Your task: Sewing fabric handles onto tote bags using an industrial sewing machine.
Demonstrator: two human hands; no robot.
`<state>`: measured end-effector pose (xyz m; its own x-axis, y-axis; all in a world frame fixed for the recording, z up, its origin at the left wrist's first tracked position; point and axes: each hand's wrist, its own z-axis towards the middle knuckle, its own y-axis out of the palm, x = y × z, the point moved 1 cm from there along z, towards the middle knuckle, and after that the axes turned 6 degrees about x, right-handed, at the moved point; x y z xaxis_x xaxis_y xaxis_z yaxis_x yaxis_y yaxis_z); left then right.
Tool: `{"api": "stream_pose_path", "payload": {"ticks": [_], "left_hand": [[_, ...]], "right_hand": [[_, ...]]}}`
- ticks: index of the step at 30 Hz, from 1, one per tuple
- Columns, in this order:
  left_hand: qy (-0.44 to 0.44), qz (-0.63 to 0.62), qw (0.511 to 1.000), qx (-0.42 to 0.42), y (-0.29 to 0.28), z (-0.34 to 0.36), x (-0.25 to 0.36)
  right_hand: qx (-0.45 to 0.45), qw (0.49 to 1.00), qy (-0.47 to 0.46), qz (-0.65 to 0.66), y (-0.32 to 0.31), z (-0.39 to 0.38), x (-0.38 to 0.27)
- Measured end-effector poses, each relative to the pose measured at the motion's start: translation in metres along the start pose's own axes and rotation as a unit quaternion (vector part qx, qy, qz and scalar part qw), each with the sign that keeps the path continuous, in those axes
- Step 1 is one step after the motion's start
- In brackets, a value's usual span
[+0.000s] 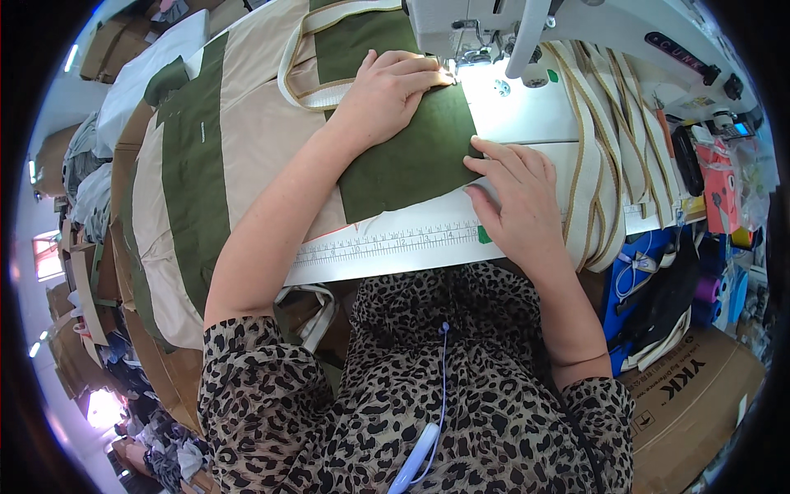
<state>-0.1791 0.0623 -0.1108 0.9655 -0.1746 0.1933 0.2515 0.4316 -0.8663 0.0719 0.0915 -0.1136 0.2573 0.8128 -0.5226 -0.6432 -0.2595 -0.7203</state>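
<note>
Head view: by the sewing machine [444, 18] lies striped cloth [411, 169], left hand [387, 95] loosely flat on it, right hand [520, 193] half open, touching its edge, probably for sewing, needing straight, gentle pushing.

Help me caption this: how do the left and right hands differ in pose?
The left hand lies close to the sewing-machine head; the right hand sits farther from it. The left hand's fingers point mostly right; the right hand's point up-left. Both touch the green fabric panel.
</note>
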Motion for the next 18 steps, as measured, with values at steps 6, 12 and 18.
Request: {"api": "stream_pose_path", "payload": {"ticks": [6, 12, 18], "left_hand": [[-0.047, 0.005, 0.999, 0.025, 0.003, -0.007, -0.001], [-0.096, -0.012, 0.995, -0.014, -0.014, -0.054, 0.037], [-0.072, 0.020, 0.993, -0.095, -0.042, -0.099, 0.101]], "right_hand": [[0.006, 1.000, -0.015, 0.007, 0.002, -0.002, -0.001], [-0.055, 0.995, -0.077, 0.038, -0.011, -0.023, -0.006], [-0.026, 0.986, -0.046, 0.156, -0.013, -0.038, -0.007]]}}
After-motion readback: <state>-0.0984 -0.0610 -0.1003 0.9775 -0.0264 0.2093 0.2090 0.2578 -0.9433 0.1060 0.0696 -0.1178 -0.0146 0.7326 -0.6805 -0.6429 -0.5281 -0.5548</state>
